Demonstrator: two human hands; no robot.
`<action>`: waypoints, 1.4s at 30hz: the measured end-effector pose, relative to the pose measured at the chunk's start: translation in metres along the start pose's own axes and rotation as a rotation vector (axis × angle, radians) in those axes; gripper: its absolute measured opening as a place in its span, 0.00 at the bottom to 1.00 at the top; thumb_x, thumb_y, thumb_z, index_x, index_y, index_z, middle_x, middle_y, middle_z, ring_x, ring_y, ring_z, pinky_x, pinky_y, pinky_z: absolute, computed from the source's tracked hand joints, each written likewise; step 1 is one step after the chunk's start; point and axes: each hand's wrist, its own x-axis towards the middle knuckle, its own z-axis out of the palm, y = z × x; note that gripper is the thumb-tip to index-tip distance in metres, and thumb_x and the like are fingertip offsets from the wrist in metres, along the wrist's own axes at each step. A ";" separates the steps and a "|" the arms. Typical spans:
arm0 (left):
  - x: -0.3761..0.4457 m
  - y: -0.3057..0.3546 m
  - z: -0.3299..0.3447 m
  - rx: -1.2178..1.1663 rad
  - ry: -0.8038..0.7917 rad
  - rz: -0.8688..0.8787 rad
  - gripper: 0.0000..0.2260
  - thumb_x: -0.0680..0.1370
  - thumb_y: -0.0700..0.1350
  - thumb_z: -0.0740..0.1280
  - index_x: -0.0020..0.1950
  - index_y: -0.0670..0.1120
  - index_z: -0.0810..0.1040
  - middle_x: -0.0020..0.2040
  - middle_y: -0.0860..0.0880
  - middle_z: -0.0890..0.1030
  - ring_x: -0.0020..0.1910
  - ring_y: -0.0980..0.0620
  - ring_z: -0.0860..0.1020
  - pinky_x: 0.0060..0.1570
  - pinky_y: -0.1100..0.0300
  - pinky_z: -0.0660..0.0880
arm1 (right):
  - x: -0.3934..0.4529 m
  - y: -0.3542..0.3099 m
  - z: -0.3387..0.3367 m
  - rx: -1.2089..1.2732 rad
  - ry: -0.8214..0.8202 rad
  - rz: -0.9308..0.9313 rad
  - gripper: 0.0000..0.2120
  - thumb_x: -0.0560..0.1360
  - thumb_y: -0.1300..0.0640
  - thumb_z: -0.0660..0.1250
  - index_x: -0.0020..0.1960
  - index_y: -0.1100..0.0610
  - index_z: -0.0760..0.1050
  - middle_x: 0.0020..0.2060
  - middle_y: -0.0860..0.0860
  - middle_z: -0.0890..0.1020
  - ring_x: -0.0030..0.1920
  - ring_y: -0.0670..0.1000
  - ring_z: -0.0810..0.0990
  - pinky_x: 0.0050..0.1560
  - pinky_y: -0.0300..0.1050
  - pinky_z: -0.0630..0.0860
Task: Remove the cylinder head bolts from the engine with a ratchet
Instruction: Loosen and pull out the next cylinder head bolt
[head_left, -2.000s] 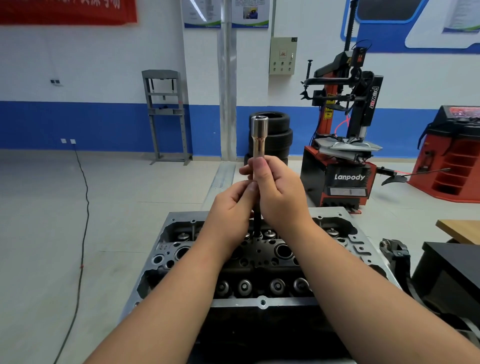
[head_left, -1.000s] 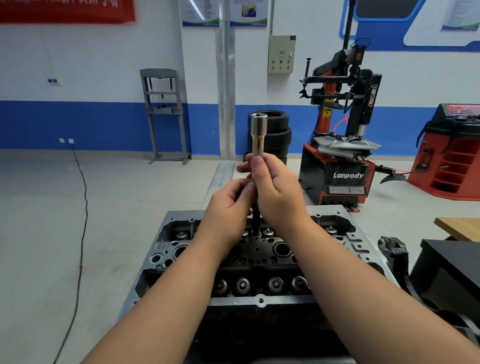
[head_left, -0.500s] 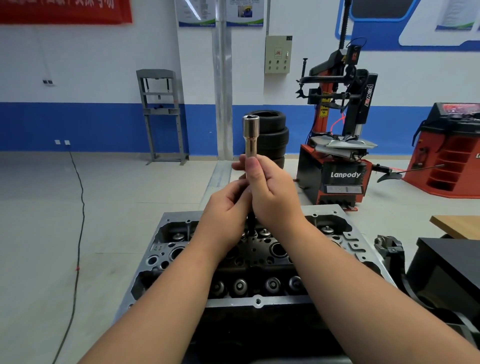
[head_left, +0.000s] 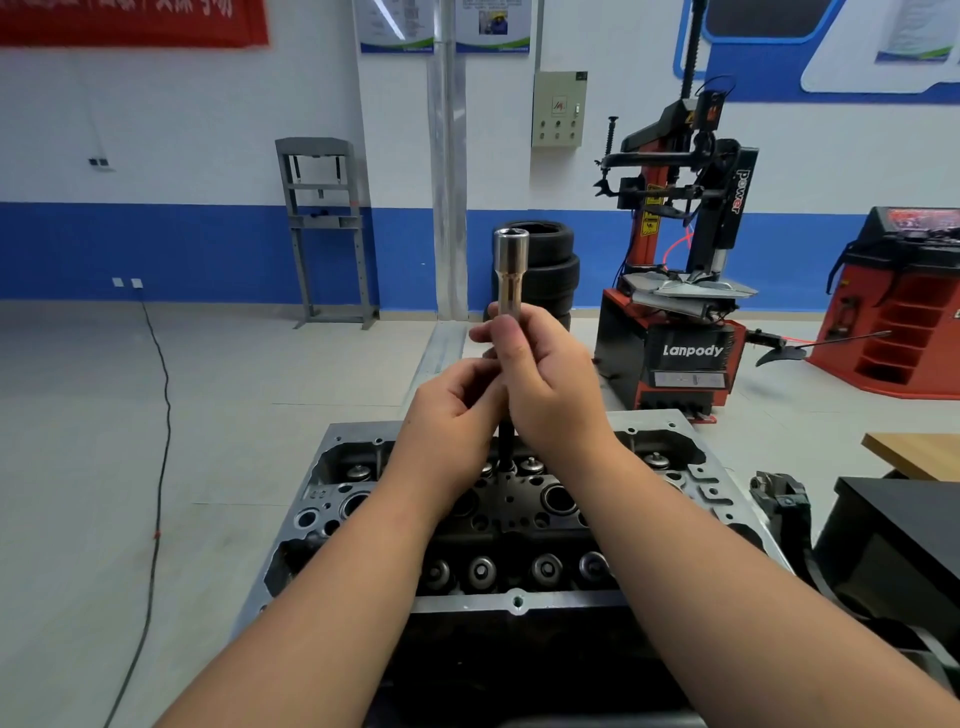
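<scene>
**Socket held upright over the cylinder head**

One long chrome socket stands upright, open end up, above the middle of the cylinder head. The right hand has its grip curled around the socket's lower part, thumb and fingers wrapped on it. The left hand is just beside it, touching the right hand, with its fingers curled around the tool below the socket; what exactly it grips there is hidden by the fingers. A dark shaft runs down from between the two hands toward the head; whether its tip touches the head cannot be told.

The cylinder head lies flat, its gray rim facing the camera. Four round valve spring caps show in the near row, between the forearms.

Beyond, a stack of black tyres sits on the floor; three can be counted, though the hands hide its foot. One red and black tyre changer marked "Lanpody" stands to the right, and one gray press frame stands against the blue and white wall. One black cable trails across the floor on the left.
</scene>
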 end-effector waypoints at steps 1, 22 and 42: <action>0.000 0.000 -0.001 -0.004 0.003 0.003 0.04 0.82 0.49 0.70 0.54 0.55 0.84 0.47 0.50 0.87 0.46 0.53 0.86 0.44 0.56 0.83 | 0.000 0.000 0.000 -0.012 0.006 -0.023 0.05 0.79 0.48 0.65 0.51 0.48 0.76 0.41 0.42 0.82 0.43 0.45 0.80 0.46 0.44 0.78; 0.000 0.002 0.003 -0.034 0.004 -0.037 0.12 0.81 0.57 0.64 0.52 0.54 0.85 0.47 0.48 0.87 0.49 0.44 0.85 0.50 0.47 0.84 | 0.000 0.001 -0.001 -0.032 0.039 -0.037 0.10 0.81 0.48 0.62 0.50 0.53 0.79 0.39 0.49 0.81 0.40 0.46 0.79 0.41 0.40 0.75; -0.001 0.002 -0.001 0.064 0.027 0.011 0.05 0.81 0.51 0.70 0.52 0.53 0.84 0.44 0.48 0.86 0.41 0.47 0.83 0.42 0.46 0.82 | 0.000 0.001 -0.001 -0.007 0.023 -0.040 0.03 0.79 0.48 0.66 0.48 0.46 0.74 0.37 0.38 0.79 0.38 0.41 0.77 0.41 0.35 0.72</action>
